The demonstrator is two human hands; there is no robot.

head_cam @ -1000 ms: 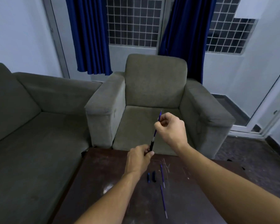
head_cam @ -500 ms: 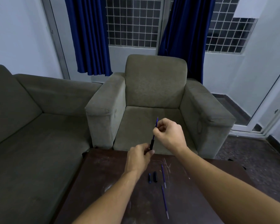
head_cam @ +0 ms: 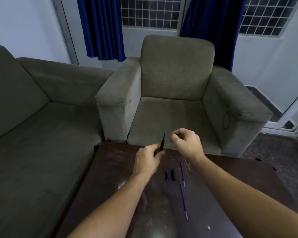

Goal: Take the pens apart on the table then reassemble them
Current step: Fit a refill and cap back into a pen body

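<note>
My left hand (head_cam: 147, 159) grips a black pen barrel (head_cam: 161, 146) above the far edge of the dark table (head_cam: 124, 194). A blue refill (head_cam: 164, 135) sticks up out of the barrel. My right hand (head_cam: 186, 143) hovers just to the right of the refill with its fingers curled and nothing in them. On the table lie two short dark pen pieces (head_cam: 170, 175) side by side. To their right lie two loose blue refills, one farther (head_cam: 182, 173) and one nearer (head_cam: 183, 201).
A grey armchair (head_cam: 177, 93) stands right behind the table's far edge. A grey sofa (head_cam: 41, 117) runs along the left. Blue curtains (head_cam: 101, 28) and barred windows are at the back. Tiled floor lies to the right.
My right hand pushed the refill down into the barrel, then let go and moved a little to the right. The refill now sticks out less. My head tilted down.
</note>
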